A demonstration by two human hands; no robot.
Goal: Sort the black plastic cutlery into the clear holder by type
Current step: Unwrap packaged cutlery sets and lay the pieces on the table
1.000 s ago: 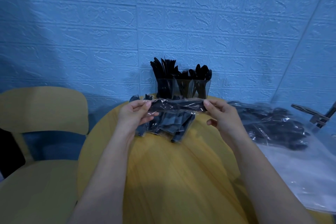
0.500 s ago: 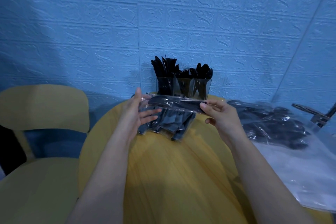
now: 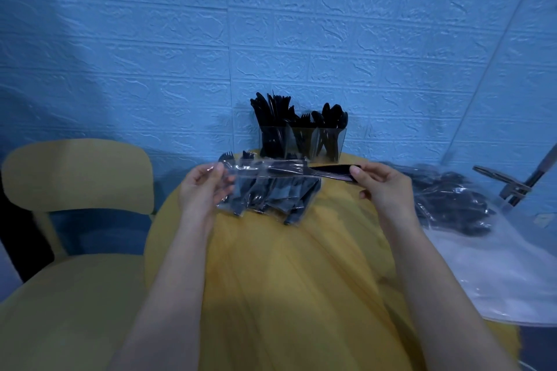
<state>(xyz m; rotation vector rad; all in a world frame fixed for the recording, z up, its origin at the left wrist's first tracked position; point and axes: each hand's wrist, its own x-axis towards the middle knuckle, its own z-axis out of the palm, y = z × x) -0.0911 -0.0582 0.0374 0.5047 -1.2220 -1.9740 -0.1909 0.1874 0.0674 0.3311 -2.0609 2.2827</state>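
Observation:
My right hand pinches the handle of a black plastic utensil, which sticks halfway out of a clear wrapper. My left hand holds the wrapper's left end. Its head is still inside the film, so I cannot tell its type. Below the wrapper lies a heap of wrapped black cutlery on the round yellow table. The clear holder stands at the table's far edge against the wall, with several black pieces upright in its compartments.
A large clear bag with more black cutlery lies on the table's right side. A yellow chair stands to the left. A metal clamp shows at the far right. The blue brick-pattern wall is close behind.
My right hand has pulled the utensil rightward, partly out of the wrapper. My left hand has gone from open fingers to holding the wrapper's end.

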